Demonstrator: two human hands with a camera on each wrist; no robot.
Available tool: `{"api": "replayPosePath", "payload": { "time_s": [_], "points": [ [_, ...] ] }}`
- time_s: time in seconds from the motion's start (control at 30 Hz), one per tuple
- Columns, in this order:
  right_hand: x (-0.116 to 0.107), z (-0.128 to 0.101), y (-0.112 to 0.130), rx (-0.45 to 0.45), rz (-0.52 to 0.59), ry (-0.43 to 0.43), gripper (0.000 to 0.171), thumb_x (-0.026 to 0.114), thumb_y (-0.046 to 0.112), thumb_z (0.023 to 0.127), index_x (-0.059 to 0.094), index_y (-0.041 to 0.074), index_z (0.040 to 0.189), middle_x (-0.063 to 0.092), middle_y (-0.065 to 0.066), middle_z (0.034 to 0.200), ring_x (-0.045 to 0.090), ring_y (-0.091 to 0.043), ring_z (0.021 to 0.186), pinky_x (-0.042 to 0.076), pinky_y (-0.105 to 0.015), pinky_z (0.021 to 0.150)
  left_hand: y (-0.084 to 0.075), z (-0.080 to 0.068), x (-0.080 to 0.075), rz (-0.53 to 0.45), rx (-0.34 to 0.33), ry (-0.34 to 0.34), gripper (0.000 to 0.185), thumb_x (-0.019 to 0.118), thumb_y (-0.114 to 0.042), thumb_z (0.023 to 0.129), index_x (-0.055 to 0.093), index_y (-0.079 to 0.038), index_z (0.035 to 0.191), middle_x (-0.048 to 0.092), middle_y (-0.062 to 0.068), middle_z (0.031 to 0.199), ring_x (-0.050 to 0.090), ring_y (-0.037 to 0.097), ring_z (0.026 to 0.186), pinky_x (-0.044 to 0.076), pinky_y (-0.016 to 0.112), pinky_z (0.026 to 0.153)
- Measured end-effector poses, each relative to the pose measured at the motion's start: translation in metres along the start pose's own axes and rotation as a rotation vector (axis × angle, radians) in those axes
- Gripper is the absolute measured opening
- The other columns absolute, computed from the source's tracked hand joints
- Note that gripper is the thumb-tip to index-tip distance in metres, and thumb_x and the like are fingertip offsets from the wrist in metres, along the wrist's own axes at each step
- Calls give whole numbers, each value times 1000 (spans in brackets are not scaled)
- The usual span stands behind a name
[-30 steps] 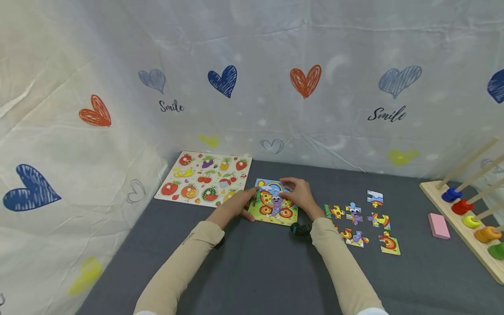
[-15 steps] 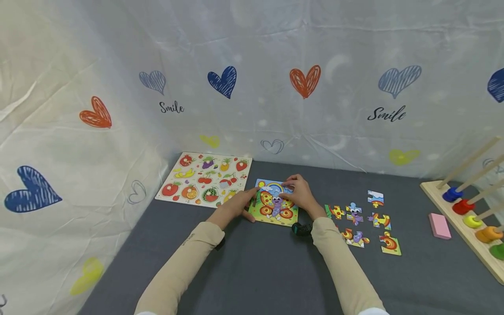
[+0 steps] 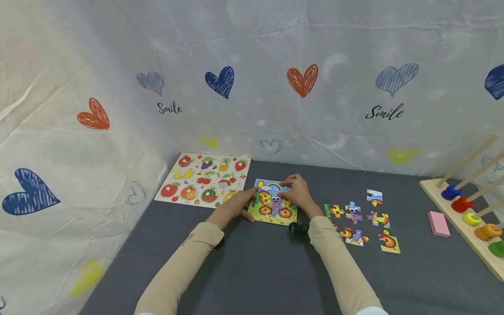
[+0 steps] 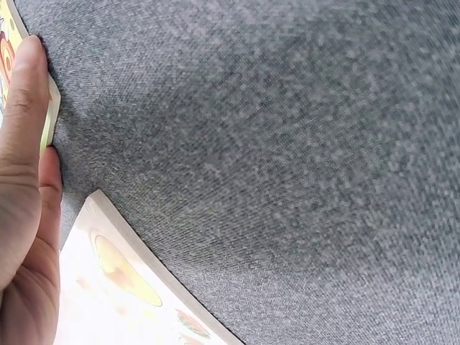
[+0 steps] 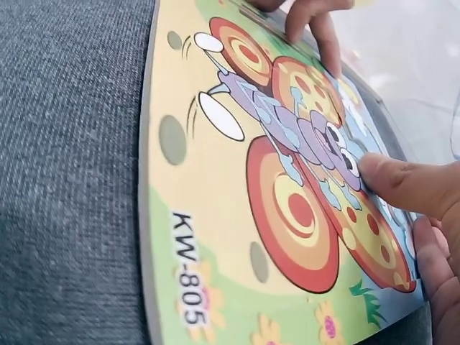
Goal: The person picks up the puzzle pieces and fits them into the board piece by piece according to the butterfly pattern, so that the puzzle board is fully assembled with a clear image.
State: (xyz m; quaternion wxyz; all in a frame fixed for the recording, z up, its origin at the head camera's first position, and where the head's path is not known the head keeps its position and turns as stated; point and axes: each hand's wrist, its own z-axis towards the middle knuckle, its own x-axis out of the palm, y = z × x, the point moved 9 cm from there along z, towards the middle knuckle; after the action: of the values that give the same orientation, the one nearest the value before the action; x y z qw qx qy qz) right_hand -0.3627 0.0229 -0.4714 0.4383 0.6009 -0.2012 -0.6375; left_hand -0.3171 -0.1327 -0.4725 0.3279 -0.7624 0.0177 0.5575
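Note:
A butterfly puzzle board (image 3: pixel 273 209) lies flat on the grey cloth in the head view. My left hand (image 3: pixel 243 203) rests against its left edge, with straight fingers (image 4: pixel 25 122) lying along the board's side. On the board's upper right part sits my right hand (image 3: pixel 290 187). In the right wrist view its thumb (image 5: pixel 395 183) presses on the purple butterfly body of the board (image 5: pixel 237 215). More fingertips (image 5: pixel 316 21) touch the board's far edge. Neither hand holds a loose piece.
Several loose puzzle pieces (image 3: pixel 356 218) lie right of the board. A fruit peg board (image 3: pixel 204 179) sits to the left, its corner (image 4: pixel 122 287) near my left hand. A pink block (image 3: pixel 438 224) and a wooden ring stacker (image 3: pixel 468 214) stand at far right. A heart-print sheet backs the table.
My right hand's fingers have shifted slightly on the board's upper part. The left hand and the board have stayed in place.

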Motion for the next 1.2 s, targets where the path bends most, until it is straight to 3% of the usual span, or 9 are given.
{"api": "replayPosePath", "payload": {
  "time_s": [0.33,0.57,0.67,0.83,1.07,1.2],
  "points": [
    [-2,-8,-2,-22,13,-37,37,77,14,71,65,-3,102,49,-19,108,50,-31,96,44,-40,81,-4,0,5,0,4,5,98,82,-24,61,27,-3,139,52,8,104,47,17,79,40,33,78],
    [-14,-13,-16,-10,354,-16,38,70,9,77,60,-3,112,54,-19,115,52,-30,107,43,-35,87,-4,0,5,16,-6,14,99,82,-26,61,27,-2,139,52,8,110,51,18,86,41,34,83],
    [-28,-15,-21,-22,469,-18,40,67,8,80,55,-7,116,54,-23,116,51,-33,109,43,-33,87,-3,0,3,19,-16,11,100,83,-27,60,27,-3,139,52,8,110,50,20,88,40,35,85],
    [-60,-21,-37,-15,536,-55,43,65,7,82,51,-10,119,50,-29,119,49,-34,111,45,-24,83,-3,0,0,15,-21,9,100,82,-27,61,26,-2,140,52,10,114,50,22,96,39,37,89],
    [-113,-37,-66,35,518,-91,47,65,7,82,48,-12,121,49,-28,121,46,-35,114,45,-21,82,-3,-2,-1,35,-8,4,100,82,-26,61,25,-2,140,52,8,108,47,19,85,39,35,86],
    [-143,-52,-84,72,456,-103,48,66,9,81,49,-10,122,51,-25,121,49,-28,113,44,-19,81,-5,-1,-2,21,6,0,100,82,-24,61,25,0,139,53,9,108,48,19,83,40,36,84]
  ]
}}
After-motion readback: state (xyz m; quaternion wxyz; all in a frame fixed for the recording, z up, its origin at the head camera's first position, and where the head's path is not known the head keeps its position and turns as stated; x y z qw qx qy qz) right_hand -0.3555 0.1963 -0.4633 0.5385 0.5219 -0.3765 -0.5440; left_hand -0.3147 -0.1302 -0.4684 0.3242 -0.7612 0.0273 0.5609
